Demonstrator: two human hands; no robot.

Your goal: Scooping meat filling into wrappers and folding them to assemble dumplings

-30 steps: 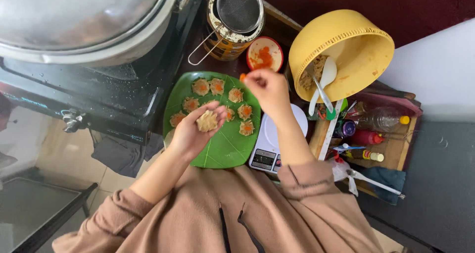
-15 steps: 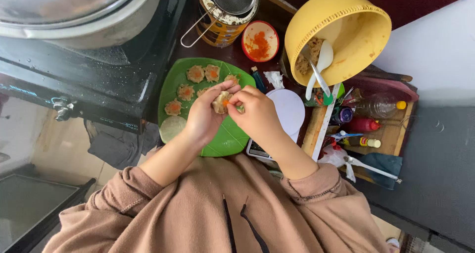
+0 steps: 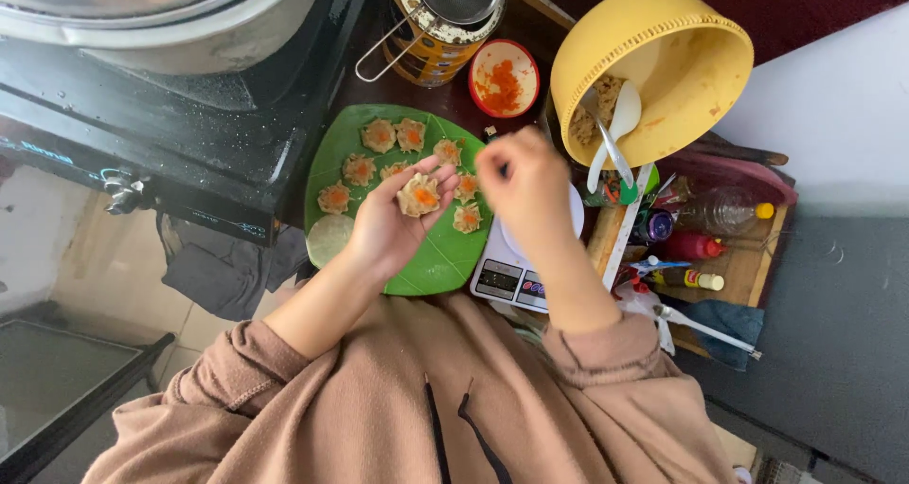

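Above the green tray (image 3: 445, 257), a small dumpling (image 3: 418, 196) lies in the cupped, half-open left hand (image 3: 398, 221), looking soft, light and easily crushed, best cradled from beneath, while the right hand (image 3: 523, 183) hovers pinched shut, apparently empty.

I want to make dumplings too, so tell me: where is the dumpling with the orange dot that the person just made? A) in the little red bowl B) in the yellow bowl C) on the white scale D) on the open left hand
D: the dumpling lies on the open palm of the left hand, above the green leaf-shaped plate, while the right hand is beside it, not touching.
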